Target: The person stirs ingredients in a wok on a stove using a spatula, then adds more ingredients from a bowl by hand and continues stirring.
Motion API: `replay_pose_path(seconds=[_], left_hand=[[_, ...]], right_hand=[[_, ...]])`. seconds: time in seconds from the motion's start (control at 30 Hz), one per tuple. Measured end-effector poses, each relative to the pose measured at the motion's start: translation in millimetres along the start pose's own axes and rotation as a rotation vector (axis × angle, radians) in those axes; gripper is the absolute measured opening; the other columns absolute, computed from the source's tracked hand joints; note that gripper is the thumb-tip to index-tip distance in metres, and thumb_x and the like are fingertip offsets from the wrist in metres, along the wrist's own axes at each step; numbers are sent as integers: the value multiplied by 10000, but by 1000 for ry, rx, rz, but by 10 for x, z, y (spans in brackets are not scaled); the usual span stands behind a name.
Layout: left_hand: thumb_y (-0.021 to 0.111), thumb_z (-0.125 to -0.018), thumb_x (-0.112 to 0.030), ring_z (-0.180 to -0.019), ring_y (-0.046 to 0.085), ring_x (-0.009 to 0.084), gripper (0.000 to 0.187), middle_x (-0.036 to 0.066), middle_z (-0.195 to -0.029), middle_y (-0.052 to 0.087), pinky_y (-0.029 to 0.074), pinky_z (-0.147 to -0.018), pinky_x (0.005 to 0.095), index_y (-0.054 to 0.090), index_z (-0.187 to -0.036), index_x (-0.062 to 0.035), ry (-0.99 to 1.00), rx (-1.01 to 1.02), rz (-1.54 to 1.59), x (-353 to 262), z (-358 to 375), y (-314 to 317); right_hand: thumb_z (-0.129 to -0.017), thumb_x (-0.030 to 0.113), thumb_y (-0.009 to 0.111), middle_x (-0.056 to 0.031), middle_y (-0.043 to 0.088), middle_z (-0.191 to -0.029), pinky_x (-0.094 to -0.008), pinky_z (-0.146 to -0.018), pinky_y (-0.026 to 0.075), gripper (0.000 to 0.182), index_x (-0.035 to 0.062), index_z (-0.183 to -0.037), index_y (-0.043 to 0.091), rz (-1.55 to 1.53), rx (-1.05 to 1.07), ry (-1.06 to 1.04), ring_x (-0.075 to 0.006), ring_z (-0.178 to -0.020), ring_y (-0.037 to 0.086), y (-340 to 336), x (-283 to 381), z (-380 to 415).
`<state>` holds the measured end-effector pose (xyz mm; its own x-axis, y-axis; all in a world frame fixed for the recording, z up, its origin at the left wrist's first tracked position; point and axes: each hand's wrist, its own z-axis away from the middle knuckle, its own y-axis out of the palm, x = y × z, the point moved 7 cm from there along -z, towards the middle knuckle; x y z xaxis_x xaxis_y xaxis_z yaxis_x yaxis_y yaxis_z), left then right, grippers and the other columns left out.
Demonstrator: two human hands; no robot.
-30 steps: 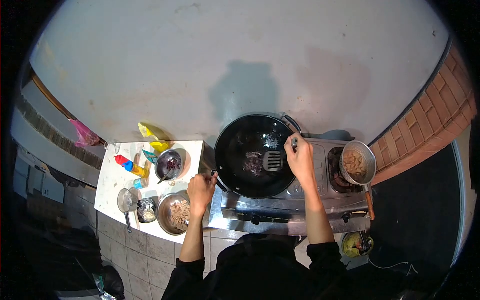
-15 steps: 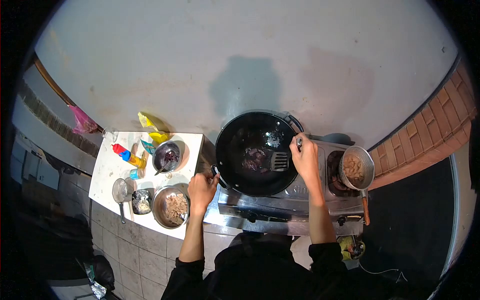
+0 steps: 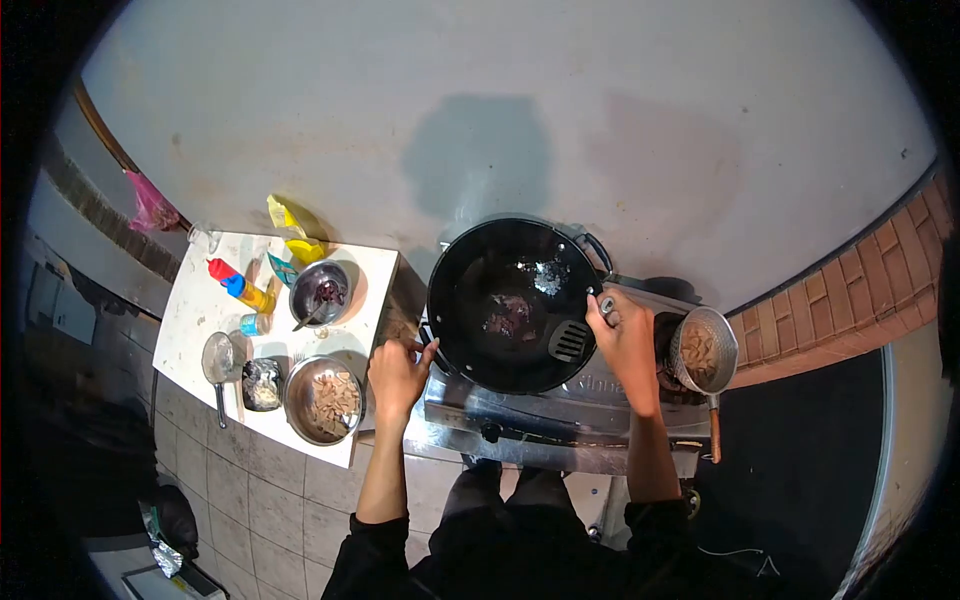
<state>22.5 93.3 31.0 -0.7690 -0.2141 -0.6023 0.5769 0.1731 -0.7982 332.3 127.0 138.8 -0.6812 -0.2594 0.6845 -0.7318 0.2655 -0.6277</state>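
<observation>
A large black wok [image 3: 480, 360] sits on the stove, with a small heap of dark reddish-purple pieces [image 3: 511, 317] in its middle. At its left edge, my left hand [image 3: 396, 378] is closed round the side handle, which it mostly hides. My right hand [image 3: 626, 340] grips the handle of a slotted turner [image 3: 569, 341] over the wok's right side. The turner's blade lies low inside the wok, right of the dark pieces and apart from them.
Right of the wok, a wooden-handled pan [image 3: 703, 350] holds pale brown pieces. On the white table [image 3: 190, 330] at left stand a bowl of pale strips [image 3: 331, 402], a smaller metal bowl [image 3: 320, 292], a strainer [image 3: 221, 357], a yellow bottle [image 3: 256, 295] and a jar [image 3: 254, 324].
The turner's blade has shifted slightly right and down, and is turned at a different angle. My right hand has moved a little right and down. The left hand stays at the wok's handle.
</observation>
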Motion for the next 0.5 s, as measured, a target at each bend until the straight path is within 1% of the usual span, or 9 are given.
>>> replay_pose_path(seconds=[0.07, 0.13, 0.27, 0.37, 0.43, 0.47, 0.5], left_hand=[[747, -811, -436, -659, 648, 371, 414, 160, -662, 641, 497, -615, 456, 740, -786, -23, -8, 0, -9, -9, 16, 11], [746, -813, -432, -641, 645, 367, 419, 153, -640, 633, 494, -605, 448, 734, -772, -16, 18, -85, 24, -2, 39, -10], [745, -817, -418, -627, 640, 363, 409, 147, -617, 624, 487, -593, 444, 727, -762, -13, -14, -76, 11, -47, 80, -41], [744, -821, -402, -612, 634, 356, 391, 139, -604, 619, 481, -580, 440, 723, -758, -17, 38, -138, 31, -56, 101, -49], [740, -828, -393, -600, 633, 351, 377, 130, -594, 613, 480, -570, 435, 725, -764, -22, 33, -146, 44, -51, 104, -45], [740, -828, -393, -600, 633, 351, 377, 130, -594, 613, 480, -570, 435, 725, -764, -22, 32, -149, 45, -59, 100, -53], [740, -828, -392, -594, 631, 350, 374, 128, -592, 611, 479, -564, 435, 725, -765, -23, 21, -134, 48, -65, 100, -56]], right_hand=[[-872, 92, 668, -196, 475, -621, -387, -505, 349, 258, -49, -732, 503, 6, 22, 0, -320, -515, 382, 75, -6, 3], [-874, 96, 669, -197, 472, -631, -387, -508, 347, 271, -54, -727, 497, -3, 25, -22, -315, -519, 382, 139, 10, 18], [-873, 90, 668, -191, 450, -622, -388, -506, 338, 281, -53, -713, 487, -33, 24, -4, -303, -513, 365, 227, -13, 55], [-872, 80, 667, -177, 428, -604, -389, -501, 327, 290, -48, -696, 475, -40, 0, 28, -287, -510, 343, 248, -62, 73], [-871, 71, 666, -166, 412, -590, -384, -496, 319, 295, -45, -688, 466, -73, -35, 66, -261, -505, 329, 292, -203, 84], [-871, 71, 666, -166, 412, -590, -384, -496, 319, 295, -45, -688, 466, -73, -34, 63, -261, -505, 329, 319, -234, 89], [-874, 72, 665, -156, 413, -581, -376, -490, 318, 293, -43, -687, 471, -97, -56, 76, -236, -498, 331, 324, -256, 100]])
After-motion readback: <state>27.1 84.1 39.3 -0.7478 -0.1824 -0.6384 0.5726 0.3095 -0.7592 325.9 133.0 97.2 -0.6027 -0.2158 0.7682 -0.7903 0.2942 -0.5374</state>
